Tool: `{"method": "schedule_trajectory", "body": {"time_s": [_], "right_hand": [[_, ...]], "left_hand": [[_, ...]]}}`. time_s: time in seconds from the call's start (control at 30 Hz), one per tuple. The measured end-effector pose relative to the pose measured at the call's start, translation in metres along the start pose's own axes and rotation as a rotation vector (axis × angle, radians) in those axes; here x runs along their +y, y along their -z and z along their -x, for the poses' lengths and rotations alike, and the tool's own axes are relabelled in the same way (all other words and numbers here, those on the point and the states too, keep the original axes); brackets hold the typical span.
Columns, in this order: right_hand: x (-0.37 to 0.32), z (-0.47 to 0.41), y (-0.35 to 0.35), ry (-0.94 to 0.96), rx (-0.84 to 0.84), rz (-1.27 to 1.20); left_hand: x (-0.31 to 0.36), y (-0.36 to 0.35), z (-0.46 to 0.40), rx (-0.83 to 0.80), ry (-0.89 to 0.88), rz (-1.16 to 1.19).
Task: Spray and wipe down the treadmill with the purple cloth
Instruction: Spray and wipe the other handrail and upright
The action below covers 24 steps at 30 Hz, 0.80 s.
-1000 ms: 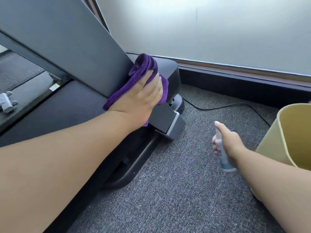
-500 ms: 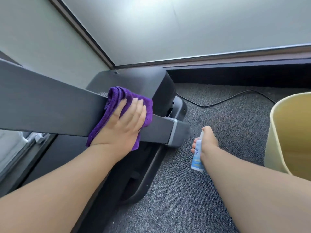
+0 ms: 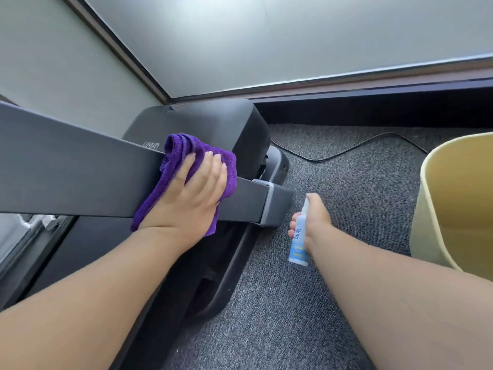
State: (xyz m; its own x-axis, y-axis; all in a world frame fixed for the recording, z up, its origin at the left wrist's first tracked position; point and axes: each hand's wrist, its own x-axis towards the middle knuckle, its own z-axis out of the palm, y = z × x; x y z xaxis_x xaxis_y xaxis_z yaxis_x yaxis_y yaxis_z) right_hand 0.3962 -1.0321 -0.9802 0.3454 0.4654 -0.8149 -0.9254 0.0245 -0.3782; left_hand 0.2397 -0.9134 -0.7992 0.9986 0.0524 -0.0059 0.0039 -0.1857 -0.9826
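The dark grey treadmill (image 3: 80,172) fills the left half of the head view, its flat side beam running across to a grey end cap. My left hand (image 3: 190,198) lies flat with straight fingers on the purple cloth (image 3: 192,153), pressing it against the beam near the motor cover. Bunched folds of the cloth stick up over the beam's top edge. My right hand (image 3: 313,220) grips a small blue and white spray bottle (image 3: 298,241) upright, just right of the beam's end cap and above the carpet.
A pale yellow bin (image 3: 458,201) stands at the right edge on grey carpet. A black power cable (image 3: 346,150) runs across the carpet from the treadmill's front. A frosted glass wall (image 3: 266,44) with a dark base rail closes the far side.
My head view swung and the beam now lies nearly level. My left hand slid the cloth along the beam towards its end. The right hand with the bottle came closer to the end cap.
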Motion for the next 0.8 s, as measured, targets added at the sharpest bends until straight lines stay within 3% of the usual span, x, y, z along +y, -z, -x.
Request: {"method": "schedule_trajectory", "body": {"time_s": [0.13, 0.3, 0.5, 0.63, 0.8], "right_hand": [[-0.02, -0.003, 0.006, 0.068, -0.078, 0.095], [-0.004, -0.009, 0.007, 0.023, 0.069, 0.099], [0.005, 0.004, -0.014, -0.02, 0.204, 0.125], [-0.004, 0.002, -0.011, -0.058, 0.257, 0.02], [-0.023, -0.004, -0.004, -0.009, 0.137, -0.016]], "left_hand": [[0.011, 0.0, -0.007, -0.056, -0.014, 0.001], [0.01, 0.012, -0.006, -0.268, -0.104, 0.092], [-0.007, 0.02, -0.01, -0.33, -0.244, 0.127], [-0.006, 0.006, -0.027, -0.275, -0.289, 0.162], [0.02, -0.013, -0.059, -0.121, -0.031, 0.298]]}}
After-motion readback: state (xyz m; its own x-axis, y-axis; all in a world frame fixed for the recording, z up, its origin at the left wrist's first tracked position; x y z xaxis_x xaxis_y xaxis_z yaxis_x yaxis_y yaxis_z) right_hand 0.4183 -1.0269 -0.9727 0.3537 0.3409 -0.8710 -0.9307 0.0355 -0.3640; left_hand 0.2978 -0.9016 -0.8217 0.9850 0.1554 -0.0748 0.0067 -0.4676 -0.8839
